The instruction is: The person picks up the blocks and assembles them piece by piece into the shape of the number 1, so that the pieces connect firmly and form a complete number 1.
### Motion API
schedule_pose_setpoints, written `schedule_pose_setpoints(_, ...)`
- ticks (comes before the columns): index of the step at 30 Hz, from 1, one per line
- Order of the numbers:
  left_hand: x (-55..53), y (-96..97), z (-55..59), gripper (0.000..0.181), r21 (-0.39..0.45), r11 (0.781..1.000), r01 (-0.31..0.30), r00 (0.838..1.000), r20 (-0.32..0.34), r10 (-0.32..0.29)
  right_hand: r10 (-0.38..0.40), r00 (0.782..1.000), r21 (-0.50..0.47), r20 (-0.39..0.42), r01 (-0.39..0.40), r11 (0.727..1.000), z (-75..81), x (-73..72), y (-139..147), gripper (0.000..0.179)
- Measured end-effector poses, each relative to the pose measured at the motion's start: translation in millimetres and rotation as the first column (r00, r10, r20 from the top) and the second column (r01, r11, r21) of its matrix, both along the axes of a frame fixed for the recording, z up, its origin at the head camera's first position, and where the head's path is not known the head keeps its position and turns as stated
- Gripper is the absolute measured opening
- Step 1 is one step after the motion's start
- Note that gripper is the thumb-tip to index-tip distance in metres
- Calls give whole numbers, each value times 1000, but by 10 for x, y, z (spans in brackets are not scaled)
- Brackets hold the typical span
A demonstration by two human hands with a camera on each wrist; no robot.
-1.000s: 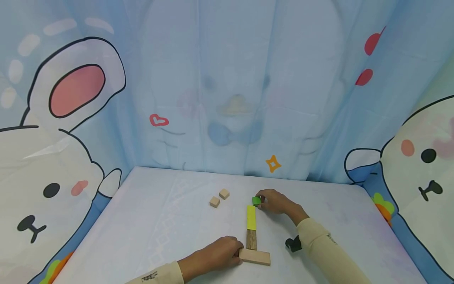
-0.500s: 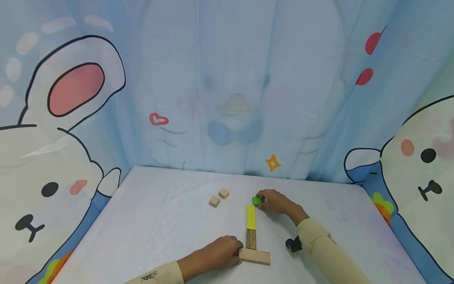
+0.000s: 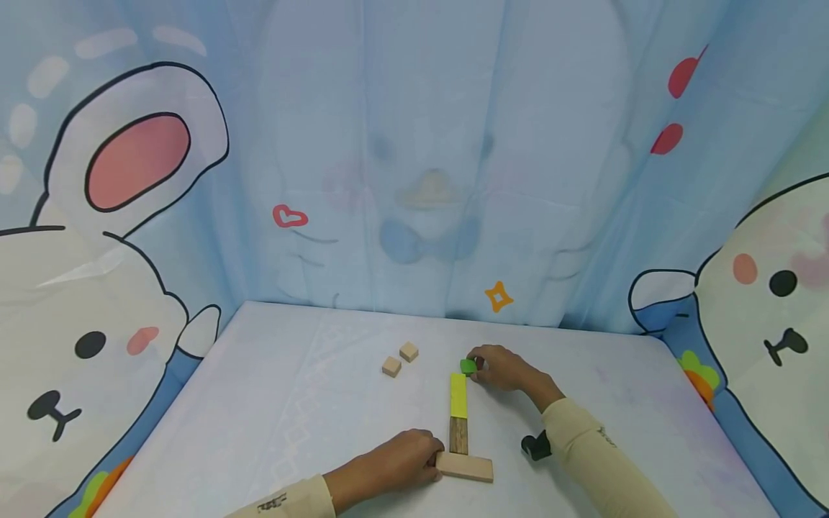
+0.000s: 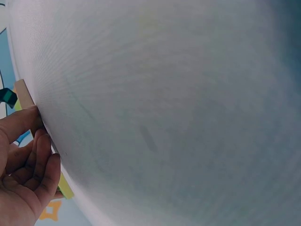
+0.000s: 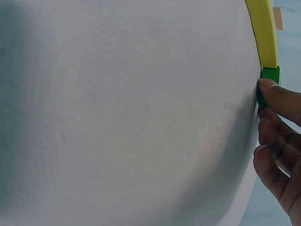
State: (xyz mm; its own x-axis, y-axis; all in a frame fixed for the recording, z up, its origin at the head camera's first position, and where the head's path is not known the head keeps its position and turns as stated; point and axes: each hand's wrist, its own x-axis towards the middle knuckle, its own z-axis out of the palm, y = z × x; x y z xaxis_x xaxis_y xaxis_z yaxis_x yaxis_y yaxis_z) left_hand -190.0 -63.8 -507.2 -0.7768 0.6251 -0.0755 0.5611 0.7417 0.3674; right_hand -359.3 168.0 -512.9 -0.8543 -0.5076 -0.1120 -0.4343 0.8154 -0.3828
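My left hand [image 3: 403, 460] pinches the left end of a flat, pale wooden block [image 3: 465, 467], which lies crosswise at the near end of a row. Behind that block come a darker brown wooden block [image 3: 458, 436] and a yellow block [image 3: 458, 396], laid lengthwise in line. At the far end my right hand [image 3: 501, 367] pinches a small green block [image 3: 468, 366] between thumb and fingers. In the right wrist view the green block [image 5: 270, 75] sits right at the end of the yellow block [image 5: 265, 35].
Two small pale wooden cubes, a nearer cube [image 3: 391, 367] and a farther cube [image 3: 409, 352], lie left of the row. A black device [image 3: 536, 446] shows at the right sleeve. A blue printed curtain [image 3: 414, 144] stands behind the white table [image 3: 311, 388].
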Motion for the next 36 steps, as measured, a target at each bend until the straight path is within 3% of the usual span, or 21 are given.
schedule_pose_setpoints(12,-15,-16,-44,28,19,999,29,999,-25,-29,17,1000,-3,-8,-17,1000,0,-9,-2,31)
schedule_pose_setpoints(24,-44,-29,-31,28,-13,999,31,1000,0,-31,-4,1000,31,26,4,1000,32,-32,-27,34)
schedule_pose_setpoints(29,-59,-88,11,35,-48,999,16,1000,-10,-17,3,1000,27,30,-3,1000,33,-45,-31,34)
schedule_pose_setpoints(36,-134,-199,152,35,-10,1000,-13,1000,-1,13,-6,999,33,44,4,999,32,-36,-51,34)
